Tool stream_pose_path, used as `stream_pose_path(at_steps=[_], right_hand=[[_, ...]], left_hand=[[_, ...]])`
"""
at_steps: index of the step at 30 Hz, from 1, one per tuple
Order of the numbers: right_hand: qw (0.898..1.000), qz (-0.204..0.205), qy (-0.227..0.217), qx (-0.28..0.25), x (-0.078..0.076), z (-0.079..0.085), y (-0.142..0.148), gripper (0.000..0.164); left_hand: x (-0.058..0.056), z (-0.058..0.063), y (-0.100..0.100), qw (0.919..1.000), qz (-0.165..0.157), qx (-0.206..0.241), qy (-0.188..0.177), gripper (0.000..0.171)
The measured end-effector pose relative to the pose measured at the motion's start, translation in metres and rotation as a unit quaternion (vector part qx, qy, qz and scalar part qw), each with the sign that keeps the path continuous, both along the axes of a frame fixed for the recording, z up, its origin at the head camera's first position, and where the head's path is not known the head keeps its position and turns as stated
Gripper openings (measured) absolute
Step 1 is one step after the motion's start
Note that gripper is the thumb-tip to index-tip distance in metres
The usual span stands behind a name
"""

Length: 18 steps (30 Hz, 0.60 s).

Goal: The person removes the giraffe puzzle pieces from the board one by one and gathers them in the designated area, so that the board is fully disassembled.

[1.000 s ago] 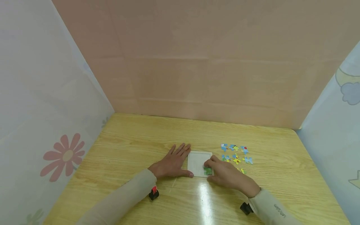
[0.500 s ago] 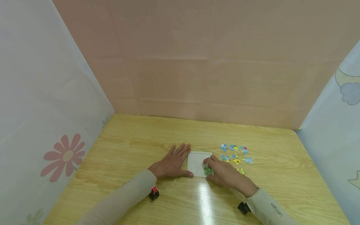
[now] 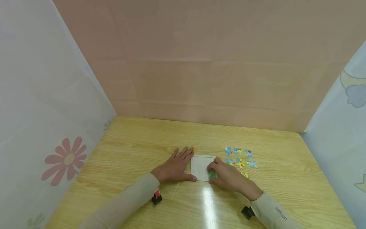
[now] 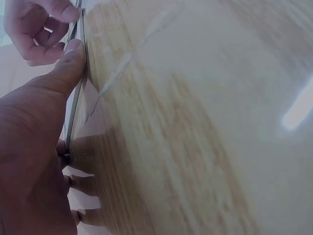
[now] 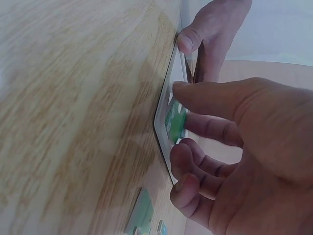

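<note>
A white square puzzle tray (image 3: 199,167) lies on the table in the head view. My left hand (image 3: 175,167) rests flat beside its left side, fingers spread, with the thumb at the tray's near left corner. At the opposite near corner is a green jigsaw piece (image 3: 212,174), with my right hand (image 3: 227,175) over it. In the right wrist view, my curled thumb and index finger are at the green piece (image 5: 176,122), which sits inside the tray's rim (image 5: 157,125); the other fingers curl by the rim. Part of the piece is hidden by the fingers.
Several loose jigsaw pieces (image 3: 240,162) in blue and yellow lie in rough rows right of the tray, some partly behind the right hand. One green piece (image 5: 141,213) shows on the wooden table (image 3: 143,140) in the right wrist view. A beige wall (image 3: 183,79) stands behind.
My right hand has shifted slightly, and its index finger has come down over the green piece, covering more of it. The left hand and the tray stay in place.
</note>
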State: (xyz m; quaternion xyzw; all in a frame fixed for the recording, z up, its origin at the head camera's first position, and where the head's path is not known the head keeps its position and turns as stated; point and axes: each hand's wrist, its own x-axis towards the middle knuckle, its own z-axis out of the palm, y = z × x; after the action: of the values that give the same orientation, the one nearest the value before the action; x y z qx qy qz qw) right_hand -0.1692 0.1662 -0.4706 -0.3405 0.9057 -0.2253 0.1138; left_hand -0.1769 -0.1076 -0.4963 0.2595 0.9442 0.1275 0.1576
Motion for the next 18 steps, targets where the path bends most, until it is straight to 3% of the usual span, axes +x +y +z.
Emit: stream_pose_path(at_steps=[6, 10, 18], right_hand=[[0.999, 0.013, 0.023, -0.024, -0.0016, -0.0026, 0.0044, 0.012], [0.999, 0.013, 0.036, -0.024, -0.0027, -0.0035, 0.0055, 0.012], [0.999, -0.001, -0.011, -0.049, -0.0050, 0.0013, 0.0081, 0.013]], left_hand=[[-0.0004, 0.0013, 0.0003, 1.0000, -0.003, 0.008, 0.002, 0.111], [-0.0003, 0.0028, 0.0012, 0.9999, -0.002, 0.010, -0.002, 0.111], [0.0005, 0.0020, 0.0031, 1.0000, -0.002, 0.006, 0.005, 0.112]])
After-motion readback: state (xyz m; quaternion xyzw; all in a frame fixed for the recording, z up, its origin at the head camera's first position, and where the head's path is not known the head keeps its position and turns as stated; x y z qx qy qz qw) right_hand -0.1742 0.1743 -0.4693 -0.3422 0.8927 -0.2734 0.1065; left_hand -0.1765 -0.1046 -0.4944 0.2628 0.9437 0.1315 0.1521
